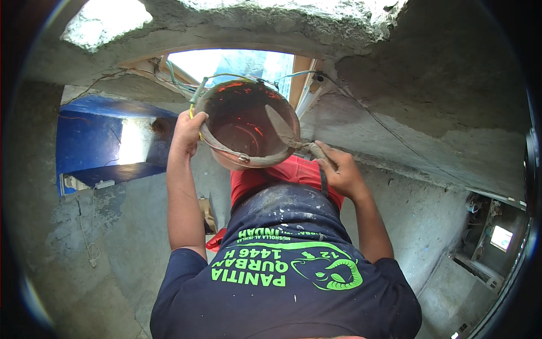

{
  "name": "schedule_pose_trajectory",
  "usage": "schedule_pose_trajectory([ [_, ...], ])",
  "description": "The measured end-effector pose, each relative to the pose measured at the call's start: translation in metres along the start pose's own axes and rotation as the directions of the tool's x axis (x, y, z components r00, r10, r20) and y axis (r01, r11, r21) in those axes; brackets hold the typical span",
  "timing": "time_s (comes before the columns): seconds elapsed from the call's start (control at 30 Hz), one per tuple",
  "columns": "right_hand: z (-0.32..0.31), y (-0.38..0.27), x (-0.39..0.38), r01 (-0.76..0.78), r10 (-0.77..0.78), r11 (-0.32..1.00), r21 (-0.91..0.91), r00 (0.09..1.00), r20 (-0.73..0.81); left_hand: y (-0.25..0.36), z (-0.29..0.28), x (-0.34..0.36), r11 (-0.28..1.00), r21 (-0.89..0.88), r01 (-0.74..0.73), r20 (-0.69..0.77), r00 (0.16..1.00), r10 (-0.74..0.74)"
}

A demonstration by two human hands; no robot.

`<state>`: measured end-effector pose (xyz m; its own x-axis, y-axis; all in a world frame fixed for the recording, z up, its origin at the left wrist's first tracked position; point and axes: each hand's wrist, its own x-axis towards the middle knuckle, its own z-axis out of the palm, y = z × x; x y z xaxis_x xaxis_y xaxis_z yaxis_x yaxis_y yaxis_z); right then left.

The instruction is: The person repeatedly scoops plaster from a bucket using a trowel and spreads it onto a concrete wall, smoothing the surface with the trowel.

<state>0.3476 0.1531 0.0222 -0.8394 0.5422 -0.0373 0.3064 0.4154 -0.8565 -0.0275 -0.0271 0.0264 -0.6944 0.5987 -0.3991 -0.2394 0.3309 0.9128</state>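
Observation:
A round bucket [270, 161], crusted grey, tilts so that its mouth faces me. Inside, its wall is brownish, with bright orange patches. My left hand [186, 133] is closed round the bucket's left edge, by the yellow-green cord and wire handle. On the right, my right hand [341, 171] grips the handle of a mortar-coated trowel [280, 125]. The trowel's pointed blade reaches over the rim into the bucket's mouth. Behind the bucket is my red lower garment [270, 176].
Rough concrete walls [395, 209] surround me. A cable [389, 127] runs along the wall at the right, and a bright framed opening [237, 61] lies beyond the bucket. At the left is a blue recess [87, 141] with a hanging cord [92, 237] below. Electrical boxes [485, 243] sit far right.

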Motion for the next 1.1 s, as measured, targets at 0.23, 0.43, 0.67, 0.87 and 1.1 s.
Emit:
schedule_pose_trajectory([
  [0.23, 0.012, -0.002, -0.014, -0.008, 0.002, 0.987, -0.162, 0.999, -0.036, -0.026, -0.019, 0.018, 0.997, 0.017, 0.07, -0.183, 0.981, -0.066],
  [0.43, 0.011, 0.039, -0.056, -0.14, 0.149, 0.95, -0.279, 0.989, 0.012, -0.059, -0.067, 0.008, 0.993, -0.111, 0.047, -0.181, 0.981, -0.067],
  [0.67, -0.012, 0.043, -0.05, -0.373, 0.445, 0.718, 0.587, 0.895, 0.024, -0.045, -0.06, -0.01, 0.983, -0.177, 0.053, -0.127, 0.989, -0.077],
  [0.87, 0.016, 0.017, 0.0, -0.387, 0.331, 0.418, 0.822, 0.908, 0.259, -0.04, -0.046, -0.001, 0.988, -0.152, -0.001, -0.123, 0.992, -0.018],
  [1.1, 0.082, 0.031, 0.011, -0.411, 0.217, 0.697, 0.587, 0.902, 0.373, -0.044, -0.039, 0.001, 0.993, -0.107, 0.056, -0.184, 0.98, -0.075],
])
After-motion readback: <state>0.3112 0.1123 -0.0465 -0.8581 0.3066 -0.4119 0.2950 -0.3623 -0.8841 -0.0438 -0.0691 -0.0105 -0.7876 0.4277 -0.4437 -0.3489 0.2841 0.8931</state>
